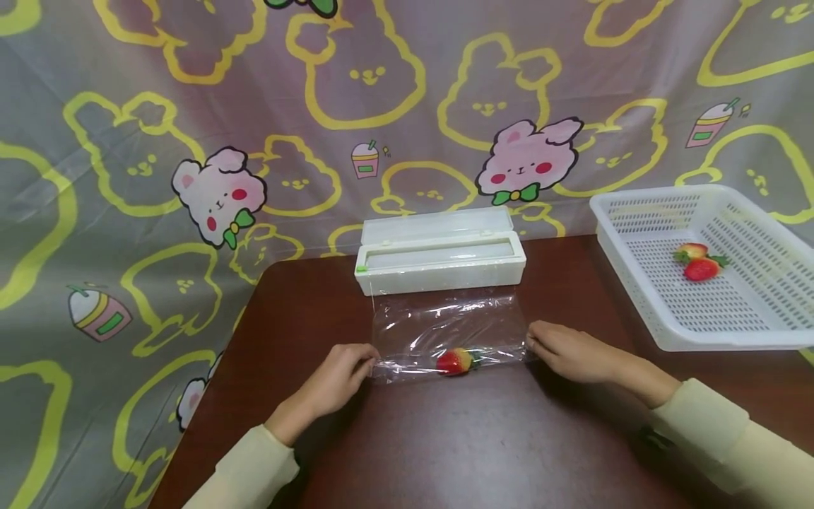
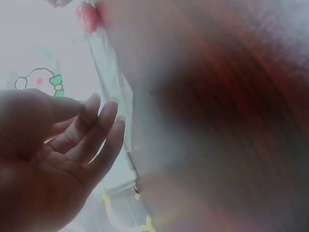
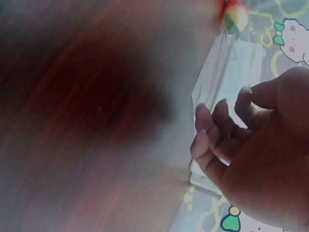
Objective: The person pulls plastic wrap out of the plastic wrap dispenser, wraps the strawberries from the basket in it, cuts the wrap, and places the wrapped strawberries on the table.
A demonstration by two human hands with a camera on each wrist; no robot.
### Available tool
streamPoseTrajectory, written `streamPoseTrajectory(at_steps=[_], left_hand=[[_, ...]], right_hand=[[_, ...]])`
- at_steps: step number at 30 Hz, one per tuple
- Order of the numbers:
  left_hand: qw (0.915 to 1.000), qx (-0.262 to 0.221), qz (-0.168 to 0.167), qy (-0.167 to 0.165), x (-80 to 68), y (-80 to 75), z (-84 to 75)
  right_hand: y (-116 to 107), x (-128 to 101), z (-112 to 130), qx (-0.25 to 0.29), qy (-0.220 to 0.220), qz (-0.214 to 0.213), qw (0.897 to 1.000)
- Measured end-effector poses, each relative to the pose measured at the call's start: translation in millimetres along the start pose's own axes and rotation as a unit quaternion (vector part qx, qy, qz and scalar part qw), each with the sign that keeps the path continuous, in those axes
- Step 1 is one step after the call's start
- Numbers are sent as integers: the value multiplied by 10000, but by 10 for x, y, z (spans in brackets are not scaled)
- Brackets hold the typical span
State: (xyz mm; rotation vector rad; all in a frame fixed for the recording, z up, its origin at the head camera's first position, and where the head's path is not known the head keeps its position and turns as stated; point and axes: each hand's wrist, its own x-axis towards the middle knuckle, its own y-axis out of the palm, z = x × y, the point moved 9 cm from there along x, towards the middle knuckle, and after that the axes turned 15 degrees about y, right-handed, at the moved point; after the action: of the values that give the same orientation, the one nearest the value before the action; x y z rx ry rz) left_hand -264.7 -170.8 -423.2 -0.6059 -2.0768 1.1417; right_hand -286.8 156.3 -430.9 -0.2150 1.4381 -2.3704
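A clear sheet of plastic wrap [image 1: 439, 322] stretches from the white wrap dispenser [image 1: 445, 276] toward the front of the table. One red and yellow strawberry [image 1: 454, 362] lies at the sheet's near edge, with film folded over it. My left hand [image 1: 340, 375] pinches the near left corner of the film between thumb and fingers. At the near right corner my right hand [image 1: 572, 350] pinches the film the same way. Both wrist views show thumb and index finger meeting, the other fingers loosely bent; the strawberry [image 2: 88, 18] appears at the top.
The dispenser's clear lid [image 1: 439, 225] stands raised at its back, against a patterned curtain [image 1: 407, 92]. To the right, a white plastic basket [image 1: 674, 339] holds two strawberries [image 1: 702, 268]. All of it stands on a dark brown table [image 1: 432, 438].
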Motion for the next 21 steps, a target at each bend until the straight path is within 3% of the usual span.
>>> streamPoseTrajectory(at_steps=[7, 21], left_hand=[[9994, -39, 224, -257, 39, 119, 115], [9960, 798, 383, 132, 76, 222, 88]], right_hand=[[54, 95, -46, -190, 397, -123, 9990], [138, 117, 22, -963, 199, -567, 9935]])
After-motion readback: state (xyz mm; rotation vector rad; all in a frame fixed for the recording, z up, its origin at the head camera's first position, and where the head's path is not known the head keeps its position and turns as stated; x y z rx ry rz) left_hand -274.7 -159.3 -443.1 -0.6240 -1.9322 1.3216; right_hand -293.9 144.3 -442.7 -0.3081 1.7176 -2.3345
